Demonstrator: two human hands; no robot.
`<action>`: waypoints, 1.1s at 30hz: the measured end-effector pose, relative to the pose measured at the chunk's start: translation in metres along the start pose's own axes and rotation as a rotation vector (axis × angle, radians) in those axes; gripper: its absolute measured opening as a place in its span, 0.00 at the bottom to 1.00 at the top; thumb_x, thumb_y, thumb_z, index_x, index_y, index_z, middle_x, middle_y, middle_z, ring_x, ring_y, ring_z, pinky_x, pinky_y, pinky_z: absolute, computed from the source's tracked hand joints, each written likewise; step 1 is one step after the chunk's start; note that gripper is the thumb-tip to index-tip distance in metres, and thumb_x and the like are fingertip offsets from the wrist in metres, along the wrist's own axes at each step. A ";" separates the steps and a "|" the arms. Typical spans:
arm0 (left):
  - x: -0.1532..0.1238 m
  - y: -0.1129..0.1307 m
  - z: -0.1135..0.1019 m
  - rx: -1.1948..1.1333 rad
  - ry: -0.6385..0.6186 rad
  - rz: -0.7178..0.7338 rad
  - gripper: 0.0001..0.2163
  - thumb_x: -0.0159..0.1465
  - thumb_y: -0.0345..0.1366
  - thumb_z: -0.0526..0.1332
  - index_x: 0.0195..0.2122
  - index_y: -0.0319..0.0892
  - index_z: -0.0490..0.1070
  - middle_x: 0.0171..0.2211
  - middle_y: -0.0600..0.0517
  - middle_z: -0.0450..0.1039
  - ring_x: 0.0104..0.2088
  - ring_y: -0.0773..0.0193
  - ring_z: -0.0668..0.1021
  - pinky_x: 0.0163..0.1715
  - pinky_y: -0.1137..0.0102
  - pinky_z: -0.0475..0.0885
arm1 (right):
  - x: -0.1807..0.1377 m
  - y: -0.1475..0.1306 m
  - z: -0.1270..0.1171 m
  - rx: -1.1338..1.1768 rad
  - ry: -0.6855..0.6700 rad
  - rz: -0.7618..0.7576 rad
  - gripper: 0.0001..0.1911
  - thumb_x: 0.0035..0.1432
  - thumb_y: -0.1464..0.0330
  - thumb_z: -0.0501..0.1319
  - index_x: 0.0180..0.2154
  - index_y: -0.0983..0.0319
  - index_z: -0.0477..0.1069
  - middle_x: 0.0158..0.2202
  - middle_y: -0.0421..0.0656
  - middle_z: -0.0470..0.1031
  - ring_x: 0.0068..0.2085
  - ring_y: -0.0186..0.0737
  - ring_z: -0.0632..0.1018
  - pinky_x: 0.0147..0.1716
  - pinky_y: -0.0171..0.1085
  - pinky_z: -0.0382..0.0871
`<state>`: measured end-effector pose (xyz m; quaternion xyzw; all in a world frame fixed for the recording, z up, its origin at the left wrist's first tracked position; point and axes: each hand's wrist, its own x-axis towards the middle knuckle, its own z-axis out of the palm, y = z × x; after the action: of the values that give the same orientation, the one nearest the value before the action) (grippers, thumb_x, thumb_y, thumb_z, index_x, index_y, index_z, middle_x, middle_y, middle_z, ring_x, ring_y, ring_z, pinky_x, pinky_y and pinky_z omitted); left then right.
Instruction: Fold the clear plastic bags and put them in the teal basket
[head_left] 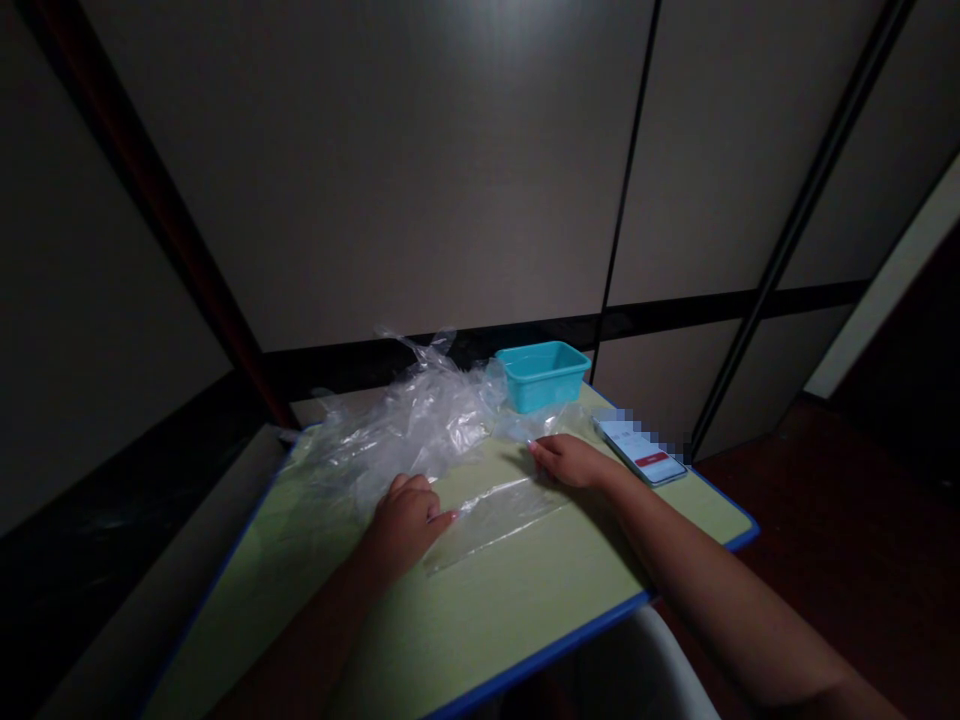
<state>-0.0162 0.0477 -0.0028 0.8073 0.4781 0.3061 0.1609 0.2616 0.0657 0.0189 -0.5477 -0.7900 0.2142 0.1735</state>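
A clear plastic bag (495, 518) lies stretched nearly flat on the light green tabletop, between my two hands. My left hand (407, 522) is closed at the bag's left end, its fingers curled and its thumb at the film's edge. At the far right end, my right hand (571, 461) pinches the plastic; the exact grip is partly hidden. Just beyond my left hand is a loose, shiny heap of crumpled clear plastic bags (424, 415). More thin film spreads from the heap toward my right hand.
A turquoise plastic basket (547, 392) stands at the table's far edge. Right of it lies a phone (643, 450) with a lit screen. The table (480, 625) has a blue rim, and dark-trimmed cabinet panels (450, 200) rise behind. A white chair (660, 665) shows below.
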 end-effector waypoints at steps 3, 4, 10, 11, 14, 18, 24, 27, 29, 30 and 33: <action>0.000 -0.001 0.000 0.044 -0.011 0.009 0.13 0.47 0.38 0.65 0.11 0.45 0.64 0.20 0.51 0.63 0.30 0.56 0.66 0.31 0.67 0.57 | 0.000 0.001 0.002 -0.020 0.020 -0.040 0.25 0.62 0.55 0.43 0.30 0.64 0.70 0.28 0.46 0.72 0.29 0.37 0.70 0.29 0.33 0.58; 0.000 -0.002 0.000 0.055 -0.015 0.013 0.13 0.48 0.38 0.65 0.12 0.44 0.64 0.21 0.51 0.64 0.31 0.56 0.66 0.31 0.67 0.57 | 0.001 0.002 0.002 -0.026 0.030 -0.051 0.24 0.62 0.56 0.43 0.31 0.65 0.70 0.29 0.46 0.72 0.29 0.36 0.70 0.29 0.32 0.58; 0.000 -0.004 -0.001 0.073 0.011 0.004 0.13 0.49 0.38 0.63 0.12 0.44 0.63 0.21 0.51 0.64 0.31 0.57 0.65 0.33 0.67 0.58 | 0.004 0.007 0.003 -0.091 0.071 -0.023 0.19 0.62 0.60 0.46 0.33 0.64 0.69 0.30 0.46 0.72 0.31 0.37 0.70 0.29 0.32 0.56; 0.000 -0.004 -0.001 0.086 0.010 0.000 0.13 0.49 0.38 0.63 0.12 0.44 0.63 0.22 0.51 0.64 0.31 0.57 0.65 0.33 0.67 0.58 | 0.004 0.007 0.002 -0.104 0.075 -0.009 0.18 0.62 0.60 0.46 0.33 0.64 0.69 0.30 0.46 0.72 0.31 0.36 0.70 0.29 0.32 0.56; 0.001 -0.005 -0.002 0.170 -0.028 -0.006 0.13 0.51 0.40 0.61 0.13 0.44 0.63 0.23 0.51 0.65 0.32 0.57 0.66 0.34 0.66 0.58 | 0.005 0.008 -0.001 -0.139 0.077 0.045 0.19 0.62 0.60 0.46 0.33 0.64 0.69 0.31 0.47 0.73 0.30 0.36 0.70 0.28 0.32 0.55; 0.001 -0.004 -0.003 0.311 -0.087 -0.006 0.13 0.54 0.40 0.58 0.15 0.43 0.65 0.25 0.50 0.66 0.34 0.57 0.66 0.35 0.67 0.60 | 0.006 0.010 -0.005 -0.181 0.098 0.112 0.20 0.62 0.58 0.47 0.33 0.64 0.70 0.32 0.48 0.74 0.31 0.37 0.70 0.27 0.32 0.53; 0.002 -0.002 -0.005 0.369 -0.120 -0.012 0.13 0.56 0.39 0.57 0.16 0.42 0.66 0.27 0.50 0.68 0.35 0.58 0.67 0.37 0.68 0.60 | 0.008 0.017 -0.007 -0.161 0.131 0.151 0.23 0.63 0.57 0.43 0.32 0.64 0.71 0.31 0.48 0.74 0.29 0.37 0.71 0.26 0.32 0.54; 0.002 -0.003 -0.006 0.369 -0.118 -0.005 0.14 0.57 0.40 0.57 0.16 0.42 0.67 0.26 0.50 0.68 0.35 0.58 0.67 0.37 0.68 0.60 | 0.007 0.016 -0.009 -0.134 0.139 0.143 0.25 0.63 0.57 0.42 0.33 0.64 0.71 0.29 0.47 0.73 0.28 0.36 0.71 0.27 0.32 0.56; 0.002 -0.003 -0.006 0.368 -0.114 0.002 0.14 0.57 0.40 0.57 0.16 0.42 0.67 0.26 0.50 0.68 0.34 0.59 0.67 0.37 0.68 0.60 | 0.006 0.013 -0.009 -0.113 0.133 0.113 0.24 0.64 0.58 0.41 0.34 0.64 0.70 0.29 0.45 0.73 0.29 0.36 0.71 0.28 0.32 0.58; 0.001 -0.003 -0.006 0.368 -0.110 0.004 0.14 0.57 0.40 0.57 0.16 0.42 0.66 0.26 0.50 0.68 0.33 0.59 0.67 0.37 0.68 0.60 | 0.006 0.012 -0.008 -0.110 0.142 0.072 0.23 0.64 0.59 0.42 0.35 0.64 0.70 0.31 0.45 0.73 0.31 0.36 0.71 0.31 0.33 0.60; 0.001 0.000 -0.007 0.371 -0.095 0.001 0.15 0.57 0.41 0.56 0.16 0.42 0.65 0.25 0.50 0.68 0.33 0.59 0.67 0.36 0.68 0.60 | 0.004 0.009 -0.002 -0.116 0.217 -0.123 0.17 0.62 0.61 0.47 0.40 0.63 0.70 0.39 0.47 0.72 0.42 0.40 0.70 0.41 0.36 0.61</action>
<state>-0.0204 0.0485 0.0031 0.8369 0.5179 0.1743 0.0314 0.2683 0.0730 0.0162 -0.5271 -0.8097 0.0967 0.2390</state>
